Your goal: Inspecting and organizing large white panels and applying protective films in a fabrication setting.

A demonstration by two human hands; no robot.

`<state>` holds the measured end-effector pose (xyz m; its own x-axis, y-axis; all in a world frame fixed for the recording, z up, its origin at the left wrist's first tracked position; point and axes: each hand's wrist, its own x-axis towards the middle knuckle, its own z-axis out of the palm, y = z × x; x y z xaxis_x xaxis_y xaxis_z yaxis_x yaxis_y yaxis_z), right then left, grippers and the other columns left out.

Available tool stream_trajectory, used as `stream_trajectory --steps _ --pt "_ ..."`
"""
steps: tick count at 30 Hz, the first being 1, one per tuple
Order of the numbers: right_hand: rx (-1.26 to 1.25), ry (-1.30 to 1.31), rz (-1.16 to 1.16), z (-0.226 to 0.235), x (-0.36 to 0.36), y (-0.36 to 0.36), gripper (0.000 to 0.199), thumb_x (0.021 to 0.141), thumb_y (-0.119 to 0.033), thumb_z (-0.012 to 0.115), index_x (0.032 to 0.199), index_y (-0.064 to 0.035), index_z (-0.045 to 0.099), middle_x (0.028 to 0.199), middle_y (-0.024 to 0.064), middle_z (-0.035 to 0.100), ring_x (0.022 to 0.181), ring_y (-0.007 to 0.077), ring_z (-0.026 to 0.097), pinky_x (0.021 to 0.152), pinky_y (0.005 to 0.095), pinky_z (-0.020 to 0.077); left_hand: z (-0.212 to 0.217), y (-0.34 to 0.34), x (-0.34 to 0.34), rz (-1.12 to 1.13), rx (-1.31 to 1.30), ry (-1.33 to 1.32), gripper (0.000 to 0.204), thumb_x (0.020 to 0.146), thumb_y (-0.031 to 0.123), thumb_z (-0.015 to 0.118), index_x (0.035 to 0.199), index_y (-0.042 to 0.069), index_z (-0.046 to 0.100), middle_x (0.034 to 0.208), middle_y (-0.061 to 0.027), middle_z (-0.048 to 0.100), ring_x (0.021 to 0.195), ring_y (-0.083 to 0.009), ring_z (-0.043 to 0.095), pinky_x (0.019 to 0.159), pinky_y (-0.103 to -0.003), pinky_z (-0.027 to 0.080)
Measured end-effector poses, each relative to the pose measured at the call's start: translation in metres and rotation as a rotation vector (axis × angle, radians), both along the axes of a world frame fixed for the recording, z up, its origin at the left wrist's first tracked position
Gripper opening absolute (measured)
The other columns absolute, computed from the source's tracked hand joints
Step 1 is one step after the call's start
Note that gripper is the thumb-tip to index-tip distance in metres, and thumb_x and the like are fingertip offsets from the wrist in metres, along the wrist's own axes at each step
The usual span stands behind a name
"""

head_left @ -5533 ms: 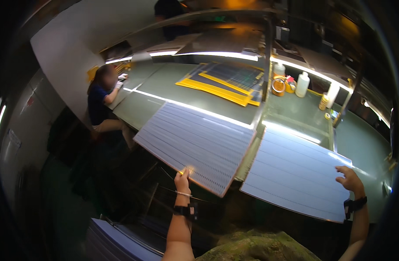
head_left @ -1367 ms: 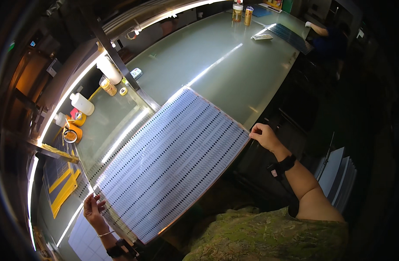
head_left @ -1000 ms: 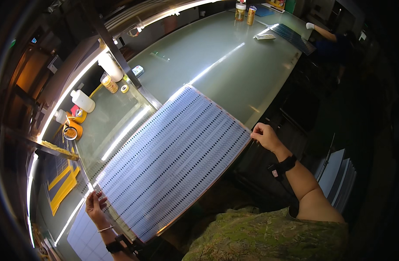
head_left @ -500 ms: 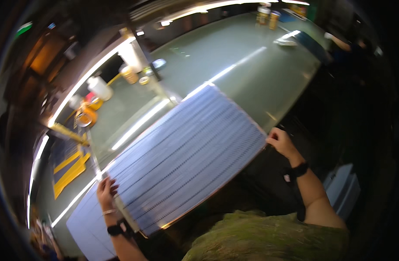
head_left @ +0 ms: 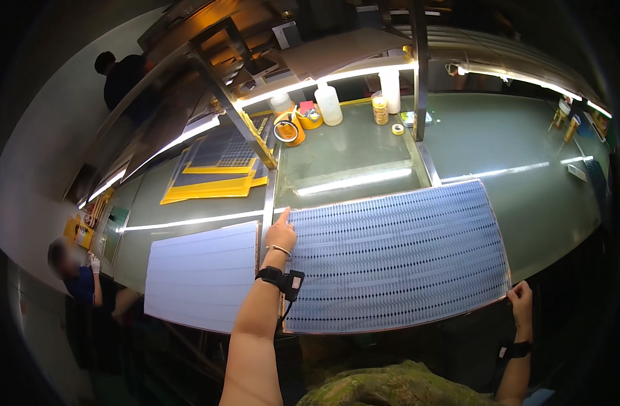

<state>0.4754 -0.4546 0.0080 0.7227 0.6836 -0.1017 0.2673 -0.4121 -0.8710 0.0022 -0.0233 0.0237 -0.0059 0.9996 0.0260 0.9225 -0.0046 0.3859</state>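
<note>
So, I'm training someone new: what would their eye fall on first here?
First, the large dotted sheet at the front of the bench, with the left hand at its far left corner and the right hand at its near right corner. Then the yellow-edged sheets, farther back on the left.

The left hand point(head_left: 281, 235), curled beside the panel point(head_left: 398, 257) a moment earlier, now extends its index finger at the far left corner. The view swings left, showing more of the second panel point(head_left: 201, 277).
</note>
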Motion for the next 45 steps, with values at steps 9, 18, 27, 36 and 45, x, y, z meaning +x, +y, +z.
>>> stream_trajectory --steps 9,18,27,36,45 --pt "0.004 -0.027 0.022 -0.005 0.006 0.003 0.014 0.077 -0.001 0.055 0.072 -0.0057 0.043 0.065 -0.0010 0.044 0.057 0.0068 0.043 0.052 0.0210 0.0381 0.012 0.007 0.010 -0.139 -0.189 0.458 0.056 0.085 0.011 0.041 0.133 0.039 0.035 0.098 -0.0138 0.064 0.092 -0.0281 0.063 0.079 -0.037 0.049" --pt "-0.131 -0.775 0.178 0.044 -0.019 0.019 0.048 0.064 -0.002 0.067 0.109 -0.0051 0.052 0.111 0.0151 0.044 0.106 0.0340 0.042 0.091 0.0404 0.0354 0.021 -0.005 0.005 -0.206 -0.007 0.550 0.041 0.087 0.036 0.047 0.128 0.038 0.042 0.110 -0.0134 0.050 0.108 -0.0286 0.049 0.086 -0.047 0.042" --pt "-0.379 -1.073 0.648 0.028 0.056 0.184 0.053 0.084 -0.032 0.054 0.128 -0.0055 0.041 0.137 0.0076 0.035 0.127 0.0389 0.027 0.100 0.0448 0.0320 -0.016 -0.001 -0.010 -0.431 0.149 0.341 0.047 0.090 0.030 0.041 0.133 0.012 0.037 0.144 -0.0009 0.027 0.136 -0.0275 0.011 0.105 -0.058 0.014" --pt "-0.472 -1.023 0.527 0.016 0.062 0.256 0.053 0.089 -0.037 0.045 0.131 -0.0054 0.037 0.140 0.0081 0.033 0.129 0.0354 0.026 0.101 0.0502 0.0273 -0.011 -0.013 -0.002 -0.336 0.054 0.313 0.058 0.088 0.043 0.039 0.136 0.011 0.034 0.145 -0.0021 0.025 0.137 -0.0280 0.009 0.107 -0.055 0.006" --pt "-0.475 -0.967 0.600 0.022 0.049 0.203 0.061 0.086 -0.038 0.049 0.133 -0.0024 0.033 0.141 0.0134 0.029 0.129 0.0384 0.024 0.103 0.0482 0.0252 -0.016 -0.065 -0.021 -0.369 0.058 0.393 0.070 0.088 0.048 0.038 0.138 0.002 0.023 0.147 -0.0103 0.018 0.137 -0.0280 0.007 0.108 -0.051 0.006"
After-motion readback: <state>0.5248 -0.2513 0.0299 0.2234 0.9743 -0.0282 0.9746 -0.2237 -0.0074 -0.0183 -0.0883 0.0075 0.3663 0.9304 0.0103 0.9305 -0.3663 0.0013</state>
